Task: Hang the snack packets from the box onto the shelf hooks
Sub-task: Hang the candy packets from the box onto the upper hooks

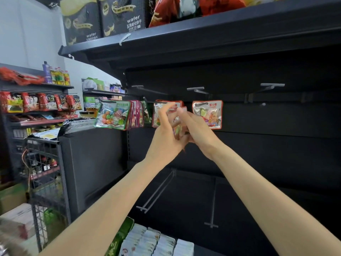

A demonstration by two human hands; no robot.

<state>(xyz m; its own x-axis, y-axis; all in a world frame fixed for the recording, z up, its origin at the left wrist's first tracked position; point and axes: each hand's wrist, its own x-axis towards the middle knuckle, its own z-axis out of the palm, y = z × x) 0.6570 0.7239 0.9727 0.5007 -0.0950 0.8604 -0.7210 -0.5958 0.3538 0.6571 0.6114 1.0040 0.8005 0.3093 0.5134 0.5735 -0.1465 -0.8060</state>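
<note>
"wafer" on black boxes (121, 15) (top shelf)

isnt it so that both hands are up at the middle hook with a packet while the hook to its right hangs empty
Not quite. The head view shows the left hand and right hand together on a packet at the middle hook, but the hook to its right already holds a red-edged packet.

I see the shelf (203, 39) as dark metal with a matt, smooth painted finish, and its back panel (276, 126) looks the same. The hooks (195, 89) are thin grey metal rods, dull rather than shiny. The snack packets (113, 115) are glossy plastic film with silvery, crinkled foil catching the light. The wafer boxes (120, 14) up top look like smooth printed cardboard. The rack (46, 182) on my left is bare grey wire mesh.
</note>
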